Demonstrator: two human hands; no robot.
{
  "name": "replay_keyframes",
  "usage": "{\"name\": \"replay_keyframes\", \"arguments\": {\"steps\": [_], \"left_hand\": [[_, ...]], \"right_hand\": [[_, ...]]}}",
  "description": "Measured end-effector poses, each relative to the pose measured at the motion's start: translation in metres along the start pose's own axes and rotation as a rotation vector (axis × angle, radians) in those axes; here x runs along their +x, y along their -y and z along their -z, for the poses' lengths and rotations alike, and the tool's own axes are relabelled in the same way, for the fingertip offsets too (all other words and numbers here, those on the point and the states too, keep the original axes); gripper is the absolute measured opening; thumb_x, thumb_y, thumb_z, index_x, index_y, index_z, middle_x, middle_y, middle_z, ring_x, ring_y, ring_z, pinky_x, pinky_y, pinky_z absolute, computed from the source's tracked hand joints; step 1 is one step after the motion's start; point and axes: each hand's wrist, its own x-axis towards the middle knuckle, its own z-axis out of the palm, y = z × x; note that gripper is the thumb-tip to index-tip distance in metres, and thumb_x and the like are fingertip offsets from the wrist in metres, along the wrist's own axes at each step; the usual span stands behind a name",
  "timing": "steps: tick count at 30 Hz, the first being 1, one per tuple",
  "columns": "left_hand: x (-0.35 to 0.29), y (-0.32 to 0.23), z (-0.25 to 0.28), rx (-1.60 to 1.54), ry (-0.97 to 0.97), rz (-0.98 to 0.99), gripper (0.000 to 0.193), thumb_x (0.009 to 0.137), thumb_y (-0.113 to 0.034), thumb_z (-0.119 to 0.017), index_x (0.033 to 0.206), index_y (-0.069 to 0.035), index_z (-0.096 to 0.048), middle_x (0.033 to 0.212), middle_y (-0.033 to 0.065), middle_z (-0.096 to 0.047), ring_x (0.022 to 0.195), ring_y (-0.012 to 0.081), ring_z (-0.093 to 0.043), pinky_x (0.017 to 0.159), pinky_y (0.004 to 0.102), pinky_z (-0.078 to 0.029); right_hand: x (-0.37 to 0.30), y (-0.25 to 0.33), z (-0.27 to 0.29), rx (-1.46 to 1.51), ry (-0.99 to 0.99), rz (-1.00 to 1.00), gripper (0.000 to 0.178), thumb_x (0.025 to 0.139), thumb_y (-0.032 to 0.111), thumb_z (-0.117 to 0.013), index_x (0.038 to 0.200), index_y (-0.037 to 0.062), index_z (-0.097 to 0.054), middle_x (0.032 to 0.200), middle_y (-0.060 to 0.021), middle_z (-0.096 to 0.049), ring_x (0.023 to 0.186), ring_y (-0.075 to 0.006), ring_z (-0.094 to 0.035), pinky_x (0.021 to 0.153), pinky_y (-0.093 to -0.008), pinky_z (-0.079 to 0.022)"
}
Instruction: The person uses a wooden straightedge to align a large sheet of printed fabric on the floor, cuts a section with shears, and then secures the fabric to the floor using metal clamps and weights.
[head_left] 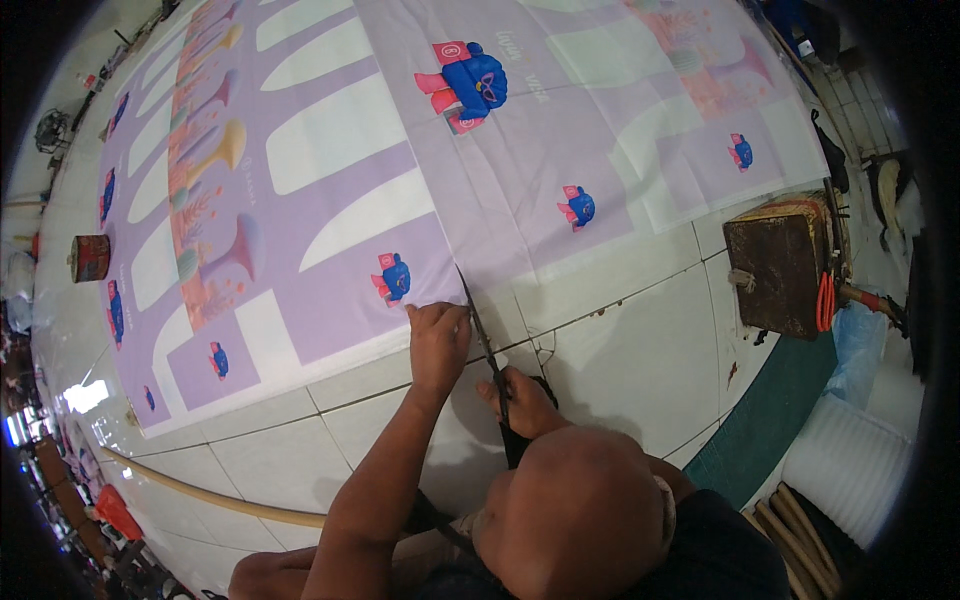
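Neither of my hands is in view. Below me, another person crouches over a large printed lilac fabric sheet spread on the tiled floor. That person's left hand is on the sheet's near edge, fingers bent against the cloth. Long dark scissors are in the person's right hand. Their blades point away and lie at the seam-like line between the lilac panel and a paler panel. Blue and pink cartoon figures and white shapes are printed on the cloth. The person's head hides part of the right arm.
A rusty tin stands at the sheet's left edge. To the right is a worn brown box with an orange-handled tool beside it. A dark green strip and a white foam roll lie nearer. A curved yellowish tube crosses the left floor.
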Motion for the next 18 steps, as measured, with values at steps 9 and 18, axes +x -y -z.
{"name": "replay_keyframes", "arguments": {"steps": [9, 18], "left_hand": [[0.0, 0.0, 0.001, -0.027, -0.009, -0.004, 0.012, 0.082, -0.005, -0.069, 0.093, -0.008, -0.07, 0.092, 0.0061, -0.066, 0.099, 0.0296, -0.06, 0.109, 0.0635, -0.031], [-0.002, 0.0, -0.003, -0.02, -0.067, -0.042, 0.013, 0.08, -0.004, -0.07, 0.092, -0.008, -0.07, 0.091, 0.006, -0.065, 0.096, 0.029, -0.061, 0.108, 0.0638, -0.031]], "right_hand": [[0.008, -0.002, -0.002, 0.001, -0.043, 0.125, 0.045, 0.095, 0.046, -0.065, 0.084, 0.0041, -0.051, 0.063, -0.0031, -0.054, 0.057, -0.0136, -0.054, 0.056, -0.0311, -0.044], [0.012, -0.003, 0.0, -0.067, -0.046, 0.072, 0.059, 0.091, 0.058, -0.064, 0.085, -0.0004, -0.056, 0.078, -0.02, -0.06, 0.077, -0.0308, -0.06, 0.074, -0.0449, -0.047]]}}
